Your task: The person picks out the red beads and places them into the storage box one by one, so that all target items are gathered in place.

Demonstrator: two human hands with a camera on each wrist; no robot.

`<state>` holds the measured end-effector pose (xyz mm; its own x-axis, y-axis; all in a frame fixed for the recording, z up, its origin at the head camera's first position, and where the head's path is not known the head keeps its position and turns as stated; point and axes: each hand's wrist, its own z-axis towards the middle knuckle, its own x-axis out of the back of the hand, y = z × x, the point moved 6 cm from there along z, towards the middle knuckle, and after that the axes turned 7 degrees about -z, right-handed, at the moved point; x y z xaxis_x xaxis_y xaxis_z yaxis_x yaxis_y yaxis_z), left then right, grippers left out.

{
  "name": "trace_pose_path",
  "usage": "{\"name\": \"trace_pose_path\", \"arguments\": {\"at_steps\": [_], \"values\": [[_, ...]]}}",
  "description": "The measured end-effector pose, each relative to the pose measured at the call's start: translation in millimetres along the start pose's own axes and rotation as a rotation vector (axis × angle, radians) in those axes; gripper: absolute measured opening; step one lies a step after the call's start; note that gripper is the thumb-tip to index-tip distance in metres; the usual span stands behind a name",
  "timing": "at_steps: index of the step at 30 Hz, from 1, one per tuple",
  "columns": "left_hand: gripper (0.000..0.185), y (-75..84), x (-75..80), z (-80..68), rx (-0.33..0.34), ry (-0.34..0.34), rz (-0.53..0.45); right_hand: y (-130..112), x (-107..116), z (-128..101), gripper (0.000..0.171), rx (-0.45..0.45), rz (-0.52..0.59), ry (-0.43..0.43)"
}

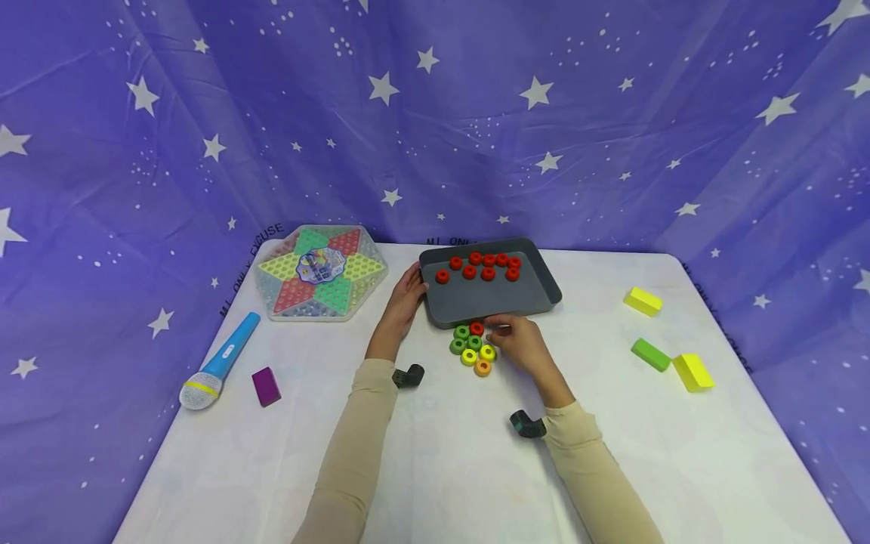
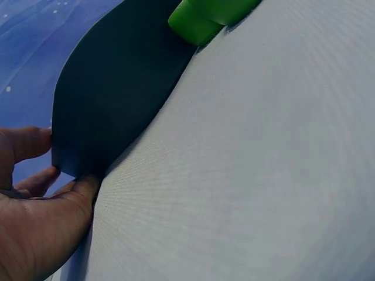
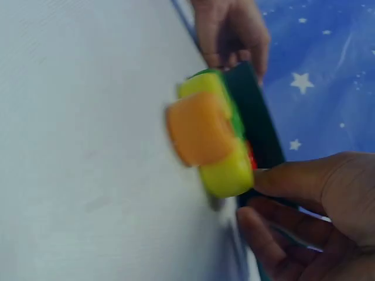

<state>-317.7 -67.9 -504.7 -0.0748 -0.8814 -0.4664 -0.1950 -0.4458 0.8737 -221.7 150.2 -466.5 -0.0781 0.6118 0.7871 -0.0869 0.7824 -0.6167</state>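
Note:
A dark grey rectangular tray (image 1: 485, 302) holds several red rings (image 1: 488, 273) on its bottom. My left hand (image 1: 405, 301) grips the tray's left side; in the left wrist view its thumb (image 2: 82, 190) and fingers are on the tray's corner. Just in front of the tray lies a cluster of small rings: several green rings (image 1: 474, 344), two yellow rings (image 1: 487, 353), an orange ring (image 1: 482, 368) and a red ring (image 1: 476, 329). My right hand (image 1: 522, 344) is beside this cluster at the tray's front edge, thumb and fingers apart, with nothing seen between them.
A hexagonal star-patterned board game (image 1: 322, 272) lies at the back left. In front of it are a blue toy microphone (image 1: 220, 363) and a purple block (image 1: 266, 387). On the right lie a yellow block (image 1: 643, 301), a green block (image 1: 650, 354) and another yellow block (image 1: 693, 372).

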Motion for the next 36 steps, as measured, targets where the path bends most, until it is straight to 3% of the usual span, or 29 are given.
{"name": "trace_pose_path", "arguments": {"at_steps": [21, 36], "values": [[0.062, -0.1, 0.7, 0.8, -0.002, 0.022, -0.019, -15, -26, 4, 0.029, 0.069, 0.019, -0.006], [0.063, -0.5, 0.2, 1.4, -0.014, 0.015, -0.016, -27, -10, -2, 0.027, 0.104, 0.06, 0.018]]}}
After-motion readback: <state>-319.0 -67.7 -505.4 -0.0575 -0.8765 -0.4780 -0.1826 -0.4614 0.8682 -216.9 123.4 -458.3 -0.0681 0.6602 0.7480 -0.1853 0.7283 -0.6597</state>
